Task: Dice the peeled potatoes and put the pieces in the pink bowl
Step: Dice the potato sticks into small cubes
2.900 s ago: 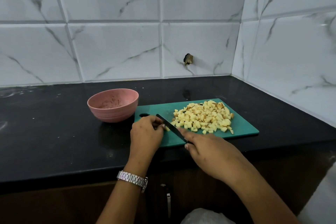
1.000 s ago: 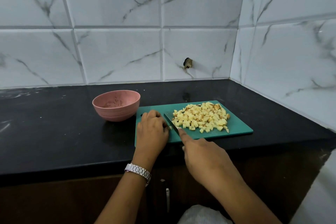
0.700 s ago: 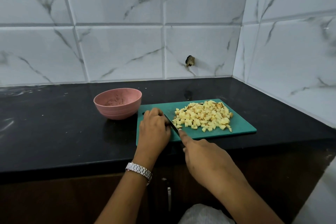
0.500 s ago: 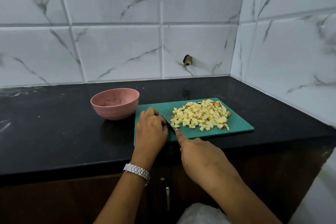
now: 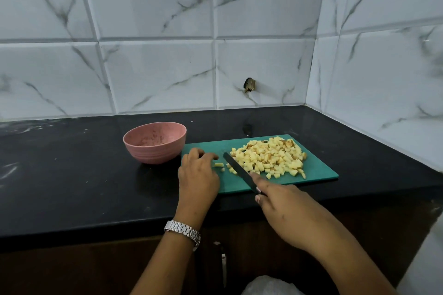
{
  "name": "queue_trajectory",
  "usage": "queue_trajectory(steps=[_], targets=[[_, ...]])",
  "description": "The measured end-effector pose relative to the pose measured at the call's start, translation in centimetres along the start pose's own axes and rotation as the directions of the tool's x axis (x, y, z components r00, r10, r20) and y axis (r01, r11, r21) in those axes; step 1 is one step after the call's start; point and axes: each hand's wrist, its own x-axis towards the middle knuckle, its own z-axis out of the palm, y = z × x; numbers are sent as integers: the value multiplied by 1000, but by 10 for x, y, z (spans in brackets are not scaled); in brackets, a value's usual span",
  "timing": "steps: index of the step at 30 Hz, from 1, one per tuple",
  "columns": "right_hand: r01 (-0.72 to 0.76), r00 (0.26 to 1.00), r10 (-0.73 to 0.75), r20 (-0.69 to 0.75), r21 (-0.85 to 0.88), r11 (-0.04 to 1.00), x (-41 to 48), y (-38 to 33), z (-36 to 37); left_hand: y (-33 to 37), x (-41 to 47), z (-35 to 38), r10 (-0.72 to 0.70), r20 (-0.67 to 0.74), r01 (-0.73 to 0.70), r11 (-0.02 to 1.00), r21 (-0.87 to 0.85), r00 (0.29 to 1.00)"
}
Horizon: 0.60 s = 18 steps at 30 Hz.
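Observation:
A heap of diced potato (image 5: 271,158) covers the right half of the teal cutting board (image 5: 318,171). Two or three loose cubes (image 5: 218,164) lie apart from it, between my hands. My right hand (image 5: 285,211) grips a black knife (image 5: 237,170), index finger stretched along its spine; the blade slants toward the left edge of the heap. My left hand (image 5: 197,172) rests on the board's left end with bent fingers, just left of the loose cubes, and I see nothing held in it. The pink bowl (image 5: 153,127) stands left of the board, with only some residue inside.
The black counter (image 5: 72,175) runs to a tiled back wall and meets a tiled side wall on the right. A small dark hole (image 5: 249,84) marks the back wall. Below the counter's front edge are a cabinet handle (image 5: 223,268) and a white bag (image 5: 266,285).
My left hand has drawn back to the left, uncovering the freshly cut cubes. The knife has shifted right, toward the heap. The bowl and the board stay where they were.

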Motion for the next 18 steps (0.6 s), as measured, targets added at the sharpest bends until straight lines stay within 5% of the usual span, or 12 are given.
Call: queue_trajectory(steps=[9, 18], targets=[[-5, 998, 2, 55, 54, 999, 2, 7, 4, 0, 1, 1, -64, 105, 55, 995, 88, 992], [8, 1000, -8, -1, -40, 999, 9, -8, 10, 1, -1, -1, -47, 32, 46, 998, 44, 998]])
